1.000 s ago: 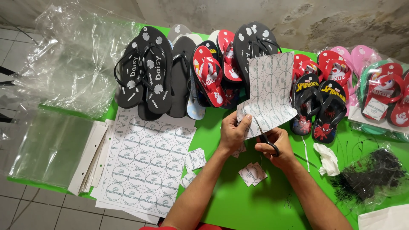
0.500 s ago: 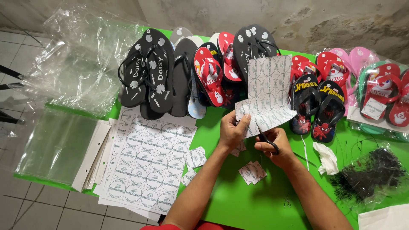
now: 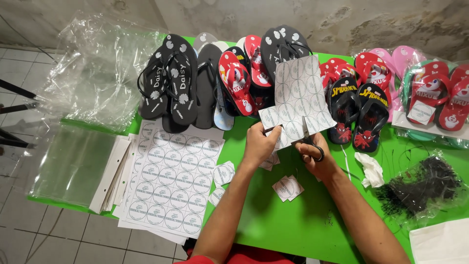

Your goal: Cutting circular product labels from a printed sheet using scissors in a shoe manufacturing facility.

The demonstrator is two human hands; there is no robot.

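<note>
My left hand (image 3: 260,143) pinches the lower left edge of a white sheet of round labels (image 3: 298,98), held up over the green table (image 3: 283,225). My right hand (image 3: 315,157) grips black-handled scissors (image 3: 309,142); their blades point up into the sheet's lower edge. Small cut label squares (image 3: 287,187) lie on the table under my hands, and more cut squares (image 3: 223,173) lie to the left.
A stack of full label sheets (image 3: 168,178) lies at the left front. Rows of flip-flops (image 3: 229,80) line the back edge. Clear plastic bags (image 3: 93,68) hang off the left side. A bag of black ties (image 3: 422,188) and crumpled white paper (image 3: 369,168) sit right.
The scissors have advanced up into the label sheet and the sheet has shifted slightly. My hands stay in about the same place.
</note>
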